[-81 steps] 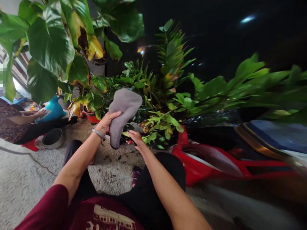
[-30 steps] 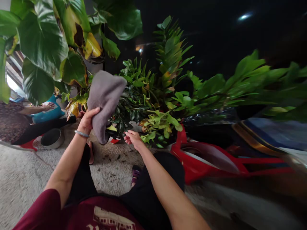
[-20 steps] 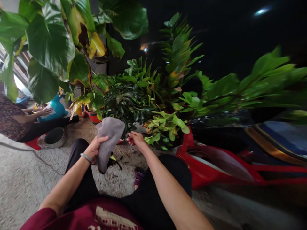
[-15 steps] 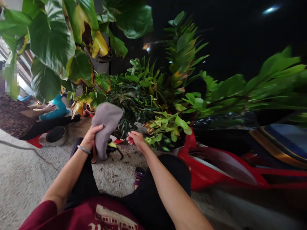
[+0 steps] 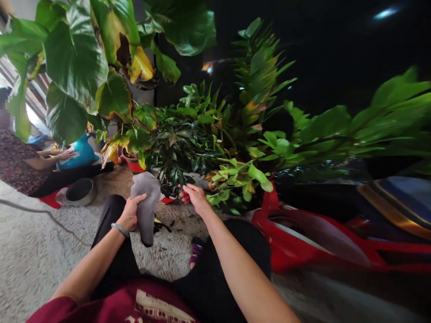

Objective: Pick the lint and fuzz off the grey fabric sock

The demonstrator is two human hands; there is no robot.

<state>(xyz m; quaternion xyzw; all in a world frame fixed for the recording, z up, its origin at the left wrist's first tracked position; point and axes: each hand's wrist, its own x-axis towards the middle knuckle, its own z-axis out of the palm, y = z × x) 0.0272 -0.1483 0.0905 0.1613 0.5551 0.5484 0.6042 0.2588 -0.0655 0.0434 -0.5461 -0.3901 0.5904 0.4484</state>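
My left hand (image 5: 131,213) is closed around a grey cloth (image 5: 146,199), thumb on top, and the cloth hangs down over the concrete floor. My right hand (image 5: 195,197) has its fingers curled together at the edge of a potted plant with dark green leaves (image 5: 173,168). What lies between those fingertips, if anything, is too small to make out. Just right of it grows a plant with lighter, yellow-green leaves (image 5: 235,177). A red pot (image 5: 134,165) stands behind the cloth.
Large leaves (image 5: 76,63) overhang the upper left. A red bag (image 5: 303,237) stands at my right. On the left, a person's hand (image 5: 67,154) rests on a blue object (image 5: 82,152), near a grey bowl (image 5: 81,192). A cable (image 5: 47,214) crosses the floor (image 5: 33,251).
The grey cloth has come down and its raised top has dropped, showing more of the red pot behind. My left hand has lowered slightly. My right hand has stayed nearly in place.
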